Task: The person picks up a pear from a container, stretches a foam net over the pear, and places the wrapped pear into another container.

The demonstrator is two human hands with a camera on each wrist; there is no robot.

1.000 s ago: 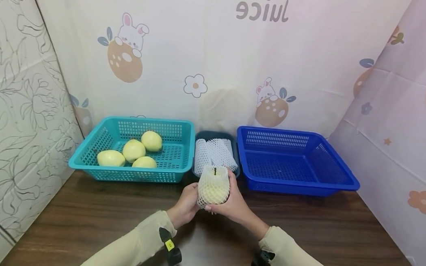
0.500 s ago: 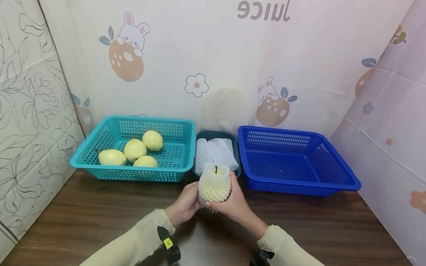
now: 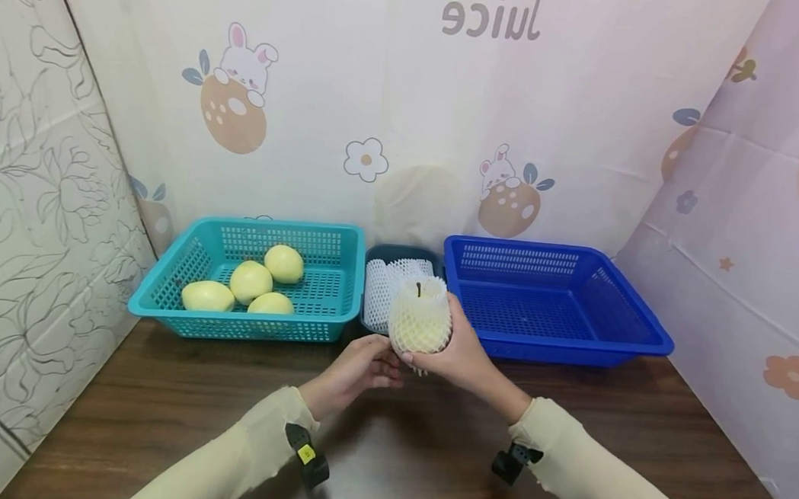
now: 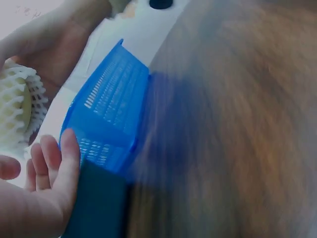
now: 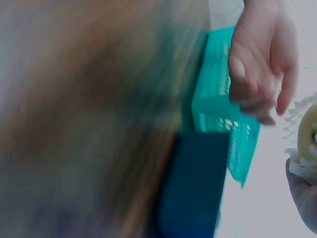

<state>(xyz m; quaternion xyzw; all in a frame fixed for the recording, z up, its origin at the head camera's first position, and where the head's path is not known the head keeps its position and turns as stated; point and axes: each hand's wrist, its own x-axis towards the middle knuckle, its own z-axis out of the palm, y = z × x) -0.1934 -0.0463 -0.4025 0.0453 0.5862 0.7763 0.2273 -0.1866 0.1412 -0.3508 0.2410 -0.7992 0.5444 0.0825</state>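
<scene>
A pale yellow pear (image 3: 420, 323) with a dark stem stands upright inside a white foam net sleeve. My right hand (image 3: 465, 353) holds it from the right side, thumb across its lower front, raised in front of the small dark tray. Just left of and below the pear is my left hand (image 3: 359, 371), its fingers loosely bent and holding nothing. The left wrist view shows those relaxed fingers (image 4: 70, 148) apart from the netted pear (image 4: 12, 109). In the right wrist view the underside of the pear (image 5: 305, 131) shows through the net's open end.
At the left, a teal basket (image 3: 264, 328) contains several bare pears (image 3: 251, 282). Between the baskets, a dark tray (image 3: 399, 250) holds white foam nets (image 3: 378, 286), partly hidden behind the pear. A blue basket (image 3: 544, 350) stands at the right on the wooden table (image 3: 177, 404).
My left hand has let go of the netted pear and drawn slightly away, its fingers loosening. My right hand has lifted the pear a little up and to the right.
</scene>
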